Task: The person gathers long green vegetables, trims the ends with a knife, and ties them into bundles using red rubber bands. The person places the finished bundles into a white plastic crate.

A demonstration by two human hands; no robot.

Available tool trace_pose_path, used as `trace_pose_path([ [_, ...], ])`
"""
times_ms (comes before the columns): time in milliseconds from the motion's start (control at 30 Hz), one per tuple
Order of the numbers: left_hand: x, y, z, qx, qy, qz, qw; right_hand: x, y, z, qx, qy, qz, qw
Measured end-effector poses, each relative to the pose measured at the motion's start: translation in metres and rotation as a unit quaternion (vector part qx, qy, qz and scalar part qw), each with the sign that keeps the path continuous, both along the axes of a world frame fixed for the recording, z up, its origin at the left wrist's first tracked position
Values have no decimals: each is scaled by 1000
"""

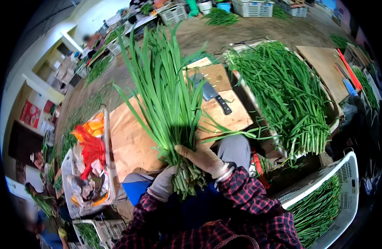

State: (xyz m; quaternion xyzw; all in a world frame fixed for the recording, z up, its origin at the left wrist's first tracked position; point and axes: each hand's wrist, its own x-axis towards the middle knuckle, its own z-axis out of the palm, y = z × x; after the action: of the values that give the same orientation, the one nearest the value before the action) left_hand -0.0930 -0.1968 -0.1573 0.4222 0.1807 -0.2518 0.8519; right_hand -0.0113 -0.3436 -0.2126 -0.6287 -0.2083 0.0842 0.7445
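I hold a tall bunch of long flat-leaved greens (159, 95) upright over my lap, with the pale cut stem ends at the bottom. My left hand (164, 182), in a pale glove, grips the lower stems from the left, its fingers partly hidden by the bunch. My right hand (201, 159), also gloved, wraps round the bunch a little higher. Behind the greens is a wooden board (130, 141), and a cleaver (209, 93) with a dark handle lies on the board at the right. A few loose leaves hang over that board's front edge.
A crate of red and orange netting (91, 145) stands at my left. A long tray of greens (278, 95) and a white basket (346, 195) with more greens stand at my right. Co-workers (52, 224) are at the left. More crates (251, 8) line the far floor.
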Motion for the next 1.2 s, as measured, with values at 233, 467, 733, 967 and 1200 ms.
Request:
trace_pose_path([
  [233, -31, 18, -95, -116, 60, 156, 979, -16, 39, -46, -97, 188, 84, 974],
  [467, -40, 51, -27, -372, -16, -3, 928, 51, -11, 0, -42, 128, -156, 978],
  [733, -61, 109, -13, -288, 19, 7, 957, 114, -52, 45, -288, -33, -241, 926],
  [967, -45, 116, -10, -318, 143, 106, 931, 207, -280, 65, -744, -13, -280, 606],
  [1200, -25, 69, -70, -148, 106, 31, 983, 77, -105, 121, -740, -144, -86, 651],
])
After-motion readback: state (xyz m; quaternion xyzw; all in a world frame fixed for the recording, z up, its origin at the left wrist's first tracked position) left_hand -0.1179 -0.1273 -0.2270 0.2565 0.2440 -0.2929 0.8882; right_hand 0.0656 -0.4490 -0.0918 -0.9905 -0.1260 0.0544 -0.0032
